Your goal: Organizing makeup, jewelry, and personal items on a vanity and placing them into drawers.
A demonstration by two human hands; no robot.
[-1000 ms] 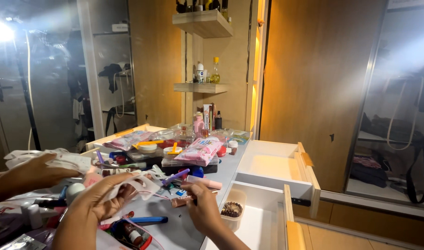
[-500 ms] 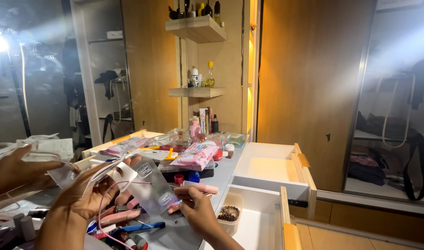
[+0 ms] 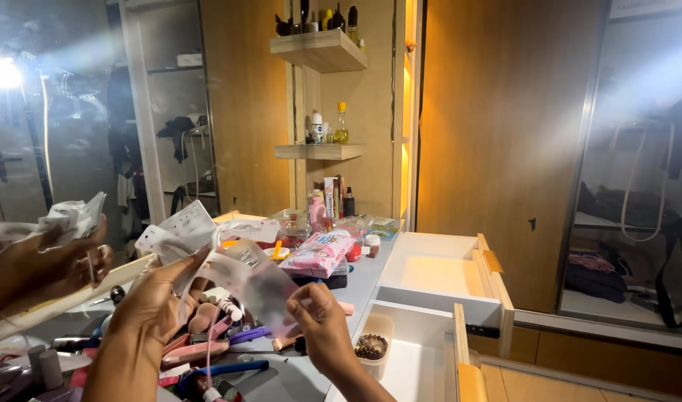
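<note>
My left hand (image 3: pixel 153 298) and my right hand (image 3: pixel 322 327) hold up a clear plastic package (image 3: pixel 240 279) with white card parts above a cluttered grey dressing table (image 3: pixel 359 286). The left hand grips its left side, the right hand pinches its lower right corner. Under the package lie pink tubes, a blue pen (image 3: pixel 222 370) and other small cosmetics. A mirror at the left shows the reflected hands (image 3: pixel 39 260) with the white package.
A pink wipes pack (image 3: pixel 320 251) lies mid-table. Two white drawers (image 3: pixel 441 279) stand pulled open at the right, the nearer one holding a small tub with dark beads (image 3: pixel 370 347). Wooden shelves (image 3: pixel 318 151) carry bottles. A dark bag (image 3: pixel 676 260) hangs at the far right.
Both hands have lifted the clear package higher off the table and turned it toward me. The view has tilted upward slightly.
</note>
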